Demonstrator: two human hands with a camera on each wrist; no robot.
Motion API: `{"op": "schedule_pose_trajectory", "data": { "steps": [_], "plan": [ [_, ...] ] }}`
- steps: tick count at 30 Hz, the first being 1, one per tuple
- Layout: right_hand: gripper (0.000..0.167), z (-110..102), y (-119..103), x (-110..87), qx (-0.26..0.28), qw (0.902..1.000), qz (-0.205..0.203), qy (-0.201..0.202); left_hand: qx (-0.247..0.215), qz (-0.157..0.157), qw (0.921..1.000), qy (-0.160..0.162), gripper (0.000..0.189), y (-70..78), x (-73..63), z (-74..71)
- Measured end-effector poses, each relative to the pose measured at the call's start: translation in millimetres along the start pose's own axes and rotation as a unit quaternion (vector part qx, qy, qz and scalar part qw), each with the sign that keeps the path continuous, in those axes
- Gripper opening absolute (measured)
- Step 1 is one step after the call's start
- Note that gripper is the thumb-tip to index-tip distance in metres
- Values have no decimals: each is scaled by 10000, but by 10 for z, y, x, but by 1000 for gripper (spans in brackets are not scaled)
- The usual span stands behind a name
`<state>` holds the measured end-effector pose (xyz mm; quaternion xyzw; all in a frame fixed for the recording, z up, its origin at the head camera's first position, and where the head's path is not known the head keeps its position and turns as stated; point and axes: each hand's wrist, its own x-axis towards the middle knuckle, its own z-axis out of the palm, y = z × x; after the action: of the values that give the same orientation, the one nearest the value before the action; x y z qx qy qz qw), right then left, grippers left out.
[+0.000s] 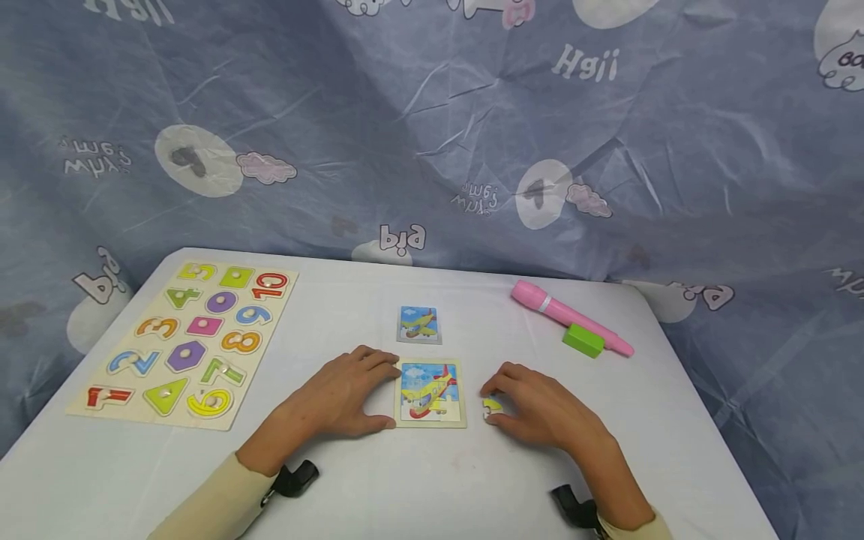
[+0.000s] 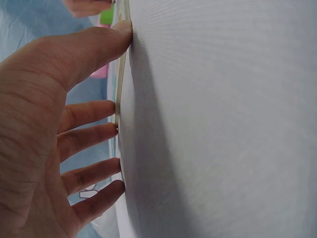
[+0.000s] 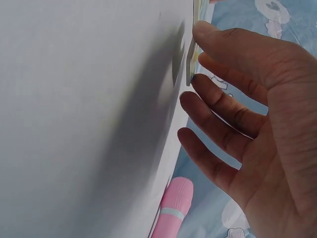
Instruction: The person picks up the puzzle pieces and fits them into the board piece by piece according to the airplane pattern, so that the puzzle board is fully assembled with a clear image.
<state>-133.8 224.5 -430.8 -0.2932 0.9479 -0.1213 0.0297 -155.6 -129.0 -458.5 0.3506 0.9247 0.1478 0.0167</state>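
Observation:
A small framed jigsaw puzzle [image 1: 430, 424] with a yellow airplane picture lies flat at the table's middle. My left hand [image 1: 344, 394] is at its left side, thumb and fingertips touching the frame's edge, fingers fairly straight. To the right of the frame, my right hand [image 1: 540, 405] pinches a yellow and white puzzle piece [image 1: 491, 406] between thumb and fingers. The right wrist view shows this piece [image 3: 190, 64] edge-on, tilted off the white cloth, with the other fingers spread loosely. Behind the puzzle lies a small picture card [image 1: 419, 325] with a similar airplane.
A wooden number and shape board [image 1: 251, 360] lies on the left of the white-covered table [image 1: 432, 480]. At the back right, a green block [image 1: 583, 340] sits against a pink marker-shaped stick [image 1: 563, 311]. A printed blue-grey cloth [image 1: 405, 135] hangs behind the table.

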Motion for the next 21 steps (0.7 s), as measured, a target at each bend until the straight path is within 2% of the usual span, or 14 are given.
{"op": "schedule_pose_trajectory", "data": {
  "steps": [21],
  "plan": [
    [33,89,-234,229,-53,9994,-319,-131,-45,2,10000,-49,72,-19,0,5]
  ]
}}
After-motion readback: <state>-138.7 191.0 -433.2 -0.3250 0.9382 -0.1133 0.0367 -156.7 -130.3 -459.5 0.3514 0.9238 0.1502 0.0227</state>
